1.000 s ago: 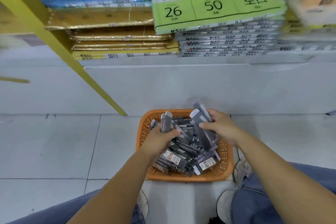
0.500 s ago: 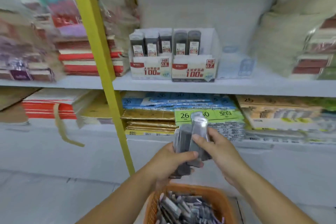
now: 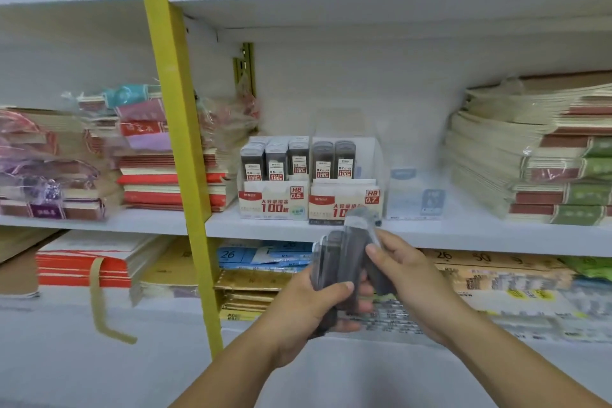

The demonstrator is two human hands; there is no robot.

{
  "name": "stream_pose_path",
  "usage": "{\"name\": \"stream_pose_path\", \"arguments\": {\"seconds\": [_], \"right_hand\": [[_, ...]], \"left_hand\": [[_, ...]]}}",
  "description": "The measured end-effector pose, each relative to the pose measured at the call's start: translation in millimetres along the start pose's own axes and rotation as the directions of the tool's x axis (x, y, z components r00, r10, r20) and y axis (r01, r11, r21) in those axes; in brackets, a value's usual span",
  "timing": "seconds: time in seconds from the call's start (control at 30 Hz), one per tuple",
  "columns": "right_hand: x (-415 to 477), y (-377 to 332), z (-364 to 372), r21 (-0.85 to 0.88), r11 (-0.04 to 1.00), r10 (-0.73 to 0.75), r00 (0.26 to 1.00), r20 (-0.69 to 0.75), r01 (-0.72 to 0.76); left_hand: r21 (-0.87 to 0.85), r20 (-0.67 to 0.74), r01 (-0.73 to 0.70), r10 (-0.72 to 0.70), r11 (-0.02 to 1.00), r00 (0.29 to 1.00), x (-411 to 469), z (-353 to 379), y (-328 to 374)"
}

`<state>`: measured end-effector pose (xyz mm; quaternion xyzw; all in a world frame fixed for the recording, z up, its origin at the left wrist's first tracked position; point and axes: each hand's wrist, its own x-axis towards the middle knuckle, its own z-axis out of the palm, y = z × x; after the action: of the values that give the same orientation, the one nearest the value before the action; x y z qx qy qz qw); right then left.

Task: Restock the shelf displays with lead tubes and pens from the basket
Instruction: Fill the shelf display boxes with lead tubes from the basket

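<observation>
A bundle of dark grey lead tubes (image 3: 344, 255) is held upright between both hands, just below the middle shelf. My left hand (image 3: 304, 305) grips the lower part of the bundle, thumb across the front. My right hand (image 3: 404, 272) holds the right side, thumb pressed on the tubes. On the shelf behind stand two display boxes: an HB 0.5 box (image 3: 275, 202) with three rows of tubes, and an HB 0.7 box (image 3: 344, 200) with two rows and an empty slot on its right. The basket is out of view.
A yellow upright post (image 3: 175, 142) runs down the left of the displays. Stacks of notebooks (image 3: 536, 156) fill the shelf at right, wrapped books (image 3: 139, 159) at left. A clear box (image 3: 414, 192) stands right of the displays. Paper packs (image 3: 261, 258) fill the shelf below.
The view rose from the basket on the floor to the shelf. Both hands lifted a bundle of lead tubes out of the basket up to just below the display boxes.
</observation>
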<state>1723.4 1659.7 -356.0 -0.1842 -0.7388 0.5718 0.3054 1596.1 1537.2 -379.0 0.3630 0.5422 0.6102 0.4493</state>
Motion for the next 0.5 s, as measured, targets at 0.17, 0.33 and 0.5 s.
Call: {"name": "stream_pose_path", "arguments": {"seconds": [0.17,0.33,0.5], "right_hand": [[10,-8,6,0.118,0.993,0.012,1.0,-0.016,-0.01],[11,-10,13,0.134,0.991,-0.017,0.996,0.086,0.005],[8,-16,15,0.068,0.994,-0.088,0.996,0.016,0.087]], "left_hand": [[0.011,-0.14,-0.061,0.062,0.998,0.988,1,-9,8],[-0.08,-0.171,-0.147,0.132,0.986,0.976,-1,-13,18],[-0.108,-0.189,-0.165,0.142,0.98,0.972,-3,-16,22]]}}
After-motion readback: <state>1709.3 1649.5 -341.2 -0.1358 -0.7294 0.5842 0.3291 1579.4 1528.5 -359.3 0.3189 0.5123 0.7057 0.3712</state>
